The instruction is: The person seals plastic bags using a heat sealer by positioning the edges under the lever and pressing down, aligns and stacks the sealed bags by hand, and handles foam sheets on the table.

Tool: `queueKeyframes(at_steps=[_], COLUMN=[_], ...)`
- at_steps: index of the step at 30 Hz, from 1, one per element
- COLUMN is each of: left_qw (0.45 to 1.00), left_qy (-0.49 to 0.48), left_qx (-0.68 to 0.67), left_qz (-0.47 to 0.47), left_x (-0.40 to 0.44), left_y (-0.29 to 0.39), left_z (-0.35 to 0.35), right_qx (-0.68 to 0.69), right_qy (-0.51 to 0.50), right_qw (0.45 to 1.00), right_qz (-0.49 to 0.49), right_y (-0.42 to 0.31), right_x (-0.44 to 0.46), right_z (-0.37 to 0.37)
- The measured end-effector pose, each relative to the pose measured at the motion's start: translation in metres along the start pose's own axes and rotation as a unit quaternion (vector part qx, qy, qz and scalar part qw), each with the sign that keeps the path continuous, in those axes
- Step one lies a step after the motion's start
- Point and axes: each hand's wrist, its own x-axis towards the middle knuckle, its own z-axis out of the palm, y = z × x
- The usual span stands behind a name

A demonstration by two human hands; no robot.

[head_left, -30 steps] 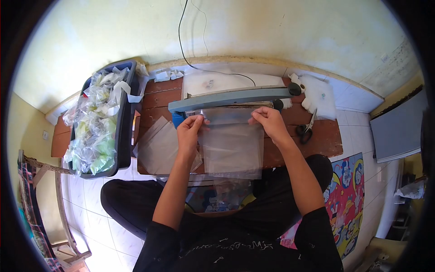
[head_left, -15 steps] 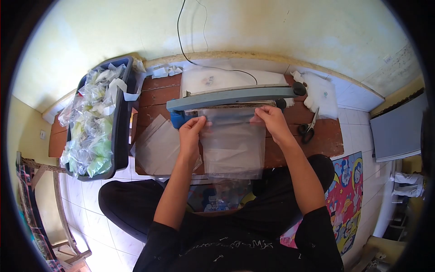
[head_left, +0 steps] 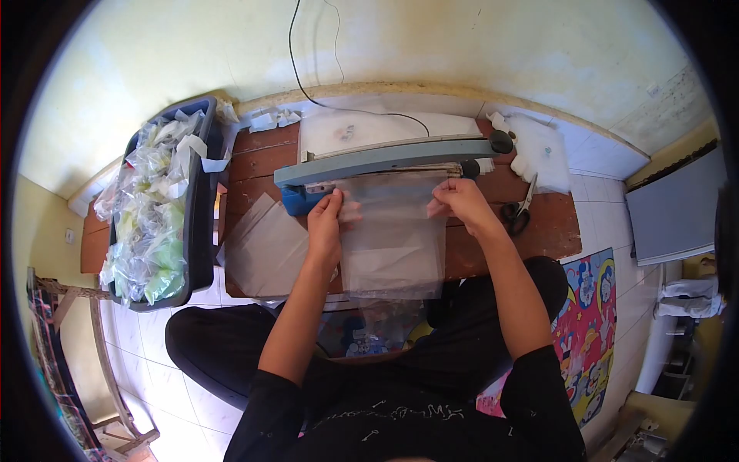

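Observation:
A clear plastic bag (head_left: 392, 246) hangs flat between my hands, its upper edge at the blue-grey impulse sealer (head_left: 392, 159). My left hand (head_left: 325, 219) pinches the bag's upper left corner, just below the sealer's blue end. At the upper right corner my right hand (head_left: 463, 204) is closed on the bag between thumb and fingers. More flat clear bags (head_left: 269, 250) lie fanned out to the left of my left hand. The sealer's long arm passes above the bag's top edge, which is partly hidden under it.
Left of the brown wooden table (head_left: 512, 246) stands a dark bin (head_left: 202, 231) heaped with crumpled plastic. Black scissors (head_left: 518, 215) lie right of my right hand. White sheets (head_left: 389, 131) lie behind the sealer, with a black cable over them. A colourful mat (head_left: 589, 339) is on the floor.
The view has shifted slightly. Both hands still hold the bag, and its top edge now sits closer to the sealer's arm.

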Motion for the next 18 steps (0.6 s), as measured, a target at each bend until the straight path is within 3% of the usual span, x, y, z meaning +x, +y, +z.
queueKeyframes(at_steps=[8,18], left_qw=[0.991,0.996], left_qy=[-0.088,-0.042], left_qx=[0.102,0.077], left_qz=[-0.023,-0.001], left_x=[0.005,0.014], left_y=[-0.003,-0.002], left_z=[0.017,0.025], right_qx=[0.105,0.036], right_qy=[0.097,0.094], right_qw=[0.990,0.995], right_qz=[0.005,0.022], right_y=[0.005,0.006], right_x=[0.008,0.000], right_z=[-0.008,-0.015])
